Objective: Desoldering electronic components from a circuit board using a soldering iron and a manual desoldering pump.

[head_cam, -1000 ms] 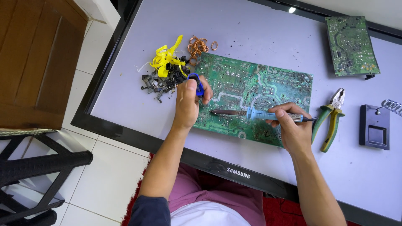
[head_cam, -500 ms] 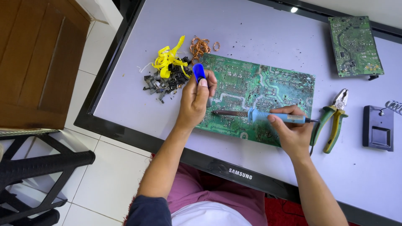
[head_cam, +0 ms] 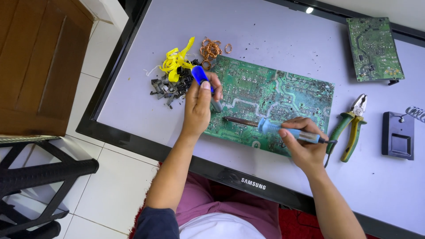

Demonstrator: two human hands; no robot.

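Single view, head-mounted camera, looking steeply down from above the wearer's own lap. Near range: both forearms enter from the bottom edge and reach up-frame onto the pale surface, which runs diagonally across the frame. The green circuit board sits about centre. Tiled floor and a wooden door fill the frame's left side.

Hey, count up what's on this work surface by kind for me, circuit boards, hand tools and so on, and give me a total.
Green circuit boards: 2, a large circuit board and a small circuit board
Tools in hand: 2, soldering iron in right hand, blue-topped tool in left hand
Pliers: 1
Black stand: 1
Scrap piles: 3, yellow strips, copper wire, dark metal bits
Total: 9
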